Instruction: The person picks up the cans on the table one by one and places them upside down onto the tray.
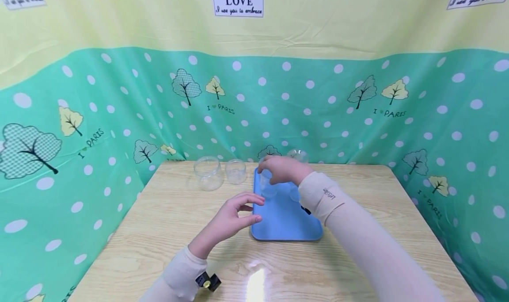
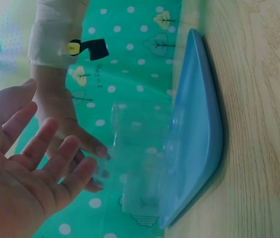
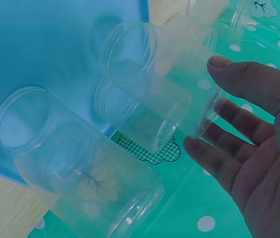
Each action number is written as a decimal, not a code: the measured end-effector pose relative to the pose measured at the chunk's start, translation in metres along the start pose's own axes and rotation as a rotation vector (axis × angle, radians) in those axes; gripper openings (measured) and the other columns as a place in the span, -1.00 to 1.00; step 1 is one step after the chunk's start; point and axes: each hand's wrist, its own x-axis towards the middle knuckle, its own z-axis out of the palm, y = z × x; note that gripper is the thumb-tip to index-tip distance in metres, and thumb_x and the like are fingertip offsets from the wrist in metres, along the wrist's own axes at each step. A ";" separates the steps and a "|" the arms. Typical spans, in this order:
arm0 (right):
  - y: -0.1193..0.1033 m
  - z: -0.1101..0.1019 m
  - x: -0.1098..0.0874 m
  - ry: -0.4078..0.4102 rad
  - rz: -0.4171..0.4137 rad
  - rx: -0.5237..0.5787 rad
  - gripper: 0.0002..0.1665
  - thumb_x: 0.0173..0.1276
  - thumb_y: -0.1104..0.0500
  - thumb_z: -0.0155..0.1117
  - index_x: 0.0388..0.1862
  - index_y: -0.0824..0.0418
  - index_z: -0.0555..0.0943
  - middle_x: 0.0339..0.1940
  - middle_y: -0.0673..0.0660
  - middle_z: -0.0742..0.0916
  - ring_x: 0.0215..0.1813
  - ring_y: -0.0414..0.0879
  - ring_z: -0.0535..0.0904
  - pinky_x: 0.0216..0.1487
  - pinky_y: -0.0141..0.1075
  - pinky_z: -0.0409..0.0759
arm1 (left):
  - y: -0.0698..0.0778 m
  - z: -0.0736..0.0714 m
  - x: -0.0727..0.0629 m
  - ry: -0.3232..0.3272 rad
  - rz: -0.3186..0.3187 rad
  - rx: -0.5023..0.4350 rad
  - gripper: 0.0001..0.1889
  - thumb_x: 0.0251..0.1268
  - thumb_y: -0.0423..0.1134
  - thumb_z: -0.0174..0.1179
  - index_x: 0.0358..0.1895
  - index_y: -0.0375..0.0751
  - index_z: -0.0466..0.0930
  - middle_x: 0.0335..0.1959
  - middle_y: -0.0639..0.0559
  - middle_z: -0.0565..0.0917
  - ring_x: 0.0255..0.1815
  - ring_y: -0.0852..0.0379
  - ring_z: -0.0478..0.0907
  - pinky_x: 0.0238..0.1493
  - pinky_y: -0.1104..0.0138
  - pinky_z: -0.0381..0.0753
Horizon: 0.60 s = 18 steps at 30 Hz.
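Green-and-yellow curtain around a wood-grain table

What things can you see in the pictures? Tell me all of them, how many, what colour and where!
Wide jar: one, clear, on the table left of the tray
Small jar: one, clear, between wide jar and tray
Tall jar: one, clear, on the tray
Shorter jar: one, clear, on the tray
Held jar: one, clear, at the tray
(See-through jars overlap; more could hide.)
Tray: one, blue, on the table
Table: one, light wood, under the tray
Curtain: at least one, yellow and green, around the table
LOVE signs: three, white, on the curtain
Sleeves: two, cream, on the arms
Left grip: one, by the tray, holding nothing
Right grip: one, holding the held jar
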 end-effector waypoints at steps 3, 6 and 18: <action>0.000 0.000 0.000 -0.003 0.013 0.005 -0.41 0.33 0.27 0.46 0.32 -0.05 0.62 0.46 0.06 0.52 0.43 0.02 0.47 0.26 -0.16 0.65 | 0.000 0.000 0.000 -0.004 0.003 0.000 -0.68 0.33 -0.27 0.41 0.11 0.07 0.67 0.23 -0.03 0.64 0.27 0.12 0.55 0.25 -0.10 0.61; 0.000 0.000 0.000 -0.004 0.019 0.009 -0.41 0.32 0.28 0.47 0.31 -0.05 0.63 0.47 0.06 0.52 0.43 0.02 0.47 0.26 -0.15 0.65 | 0.001 -0.001 0.001 0.000 0.006 0.006 -0.68 0.32 -0.26 0.41 0.10 0.08 0.67 0.22 0.03 0.64 0.26 0.12 0.56 0.24 -0.08 0.63; 0.002 0.005 0.001 -0.016 0.041 0.043 -0.41 0.30 0.29 0.47 0.30 -0.02 0.64 0.42 0.09 0.56 0.37 0.03 0.51 0.19 -0.14 0.68 | 0.000 0.001 0.001 0.002 0.001 0.017 -0.68 0.31 -0.27 0.42 0.09 0.09 0.68 0.18 0.22 0.64 0.25 0.15 0.57 0.24 -0.07 0.63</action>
